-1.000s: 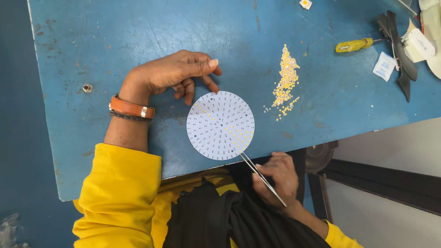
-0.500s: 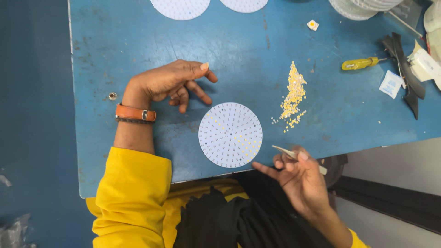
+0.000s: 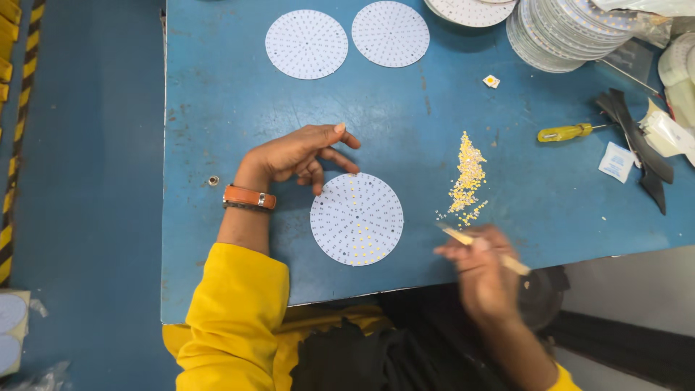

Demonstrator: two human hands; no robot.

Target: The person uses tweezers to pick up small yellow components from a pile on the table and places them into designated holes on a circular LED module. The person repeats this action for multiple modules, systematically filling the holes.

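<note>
I am at a bench in an assembly workshop. The blue bench (image 3: 239, 108) is scuffed metal. At its far edge lie round white circuit boards (image 3: 307, 44), with a tall stack of boards (image 3: 565, 32) at the far right corner. A heap of tiny yellow parts (image 3: 467, 177) and a yellow screwdriver (image 3: 565, 132) lie toward the right edge. Yellow-and-black hazard tape (image 3: 18, 108) marks the floor on my left.

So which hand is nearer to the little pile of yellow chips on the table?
Right. The right hand, holding tweezers, sits just below the pile; the left hand rests farther off, beside the round white board.
</note>
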